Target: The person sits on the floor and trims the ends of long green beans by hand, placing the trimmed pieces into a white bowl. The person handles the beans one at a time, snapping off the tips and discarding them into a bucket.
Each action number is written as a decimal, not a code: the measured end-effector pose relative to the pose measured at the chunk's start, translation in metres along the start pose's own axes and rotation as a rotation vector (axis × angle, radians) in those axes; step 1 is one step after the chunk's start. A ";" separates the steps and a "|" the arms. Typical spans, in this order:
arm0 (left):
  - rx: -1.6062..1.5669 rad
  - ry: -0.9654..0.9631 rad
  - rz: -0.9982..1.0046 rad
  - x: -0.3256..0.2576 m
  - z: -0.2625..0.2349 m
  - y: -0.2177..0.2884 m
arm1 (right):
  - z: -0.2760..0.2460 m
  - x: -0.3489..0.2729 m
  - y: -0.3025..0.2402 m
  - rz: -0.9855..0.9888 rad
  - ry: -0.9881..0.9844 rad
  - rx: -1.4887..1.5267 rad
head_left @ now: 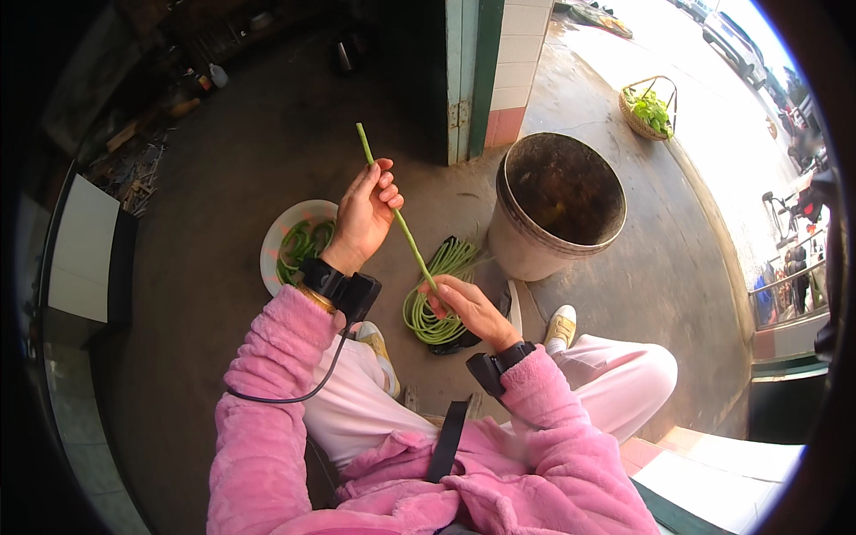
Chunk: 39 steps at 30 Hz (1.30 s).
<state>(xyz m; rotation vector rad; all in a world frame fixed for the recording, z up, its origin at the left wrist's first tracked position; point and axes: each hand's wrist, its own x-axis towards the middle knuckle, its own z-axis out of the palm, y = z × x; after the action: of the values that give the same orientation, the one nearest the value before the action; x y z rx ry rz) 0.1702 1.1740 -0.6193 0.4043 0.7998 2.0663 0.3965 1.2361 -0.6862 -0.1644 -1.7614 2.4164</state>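
Over the grey concrete floor [196, 285], inside its curved right edge, the left hand [364, 212] and right hand [471, 305] grip one long slender green bean [408, 237]. A looped green-bean bundle [426, 323] below seems left to handle; green pieces [299, 247] in the round whitish plastic bowl [269, 242] look done.

**Dull Brown Floor [205, 294] Carries Our Vessels**

We take the bundle of long green beans [437, 308], lying over something black [464, 341], as our clock's centre. Between nine and ten o'clock we see a pale bowl [268, 245]. At two stands a wide, grimy bucket [526, 250]; beyond it, between one and two, sits a woven basket [636, 118]. Toward ten, far off, we find stick-like scraps [138, 183] scattered.
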 end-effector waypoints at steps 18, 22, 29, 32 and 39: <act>-0.026 0.075 0.114 -0.021 -0.032 -0.007 | -0.061 0.003 0.023 -0.129 0.888 0.583; 0.102 0.182 -0.723 -0.046 -0.050 -0.069 | -0.036 0.005 -0.014 -0.329 0.569 0.472; 0.036 0.154 -0.849 -0.031 -0.075 -0.114 | 0.034 -0.009 -0.044 -0.202 0.107 -0.080; 0.061 0.150 -0.760 -0.014 -0.074 -0.101 | 0.042 -0.009 -0.034 -0.038 -0.195 -0.274; 0.424 -0.050 -0.397 -0.022 -0.045 -0.092 | -0.025 0.012 -0.019 0.035 0.417 -0.091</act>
<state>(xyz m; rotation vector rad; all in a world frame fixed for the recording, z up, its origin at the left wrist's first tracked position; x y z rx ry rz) 0.2137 1.1775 -0.7142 0.4808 1.1873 1.5115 0.3905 1.2672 -0.6763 -0.6608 -1.6803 2.1230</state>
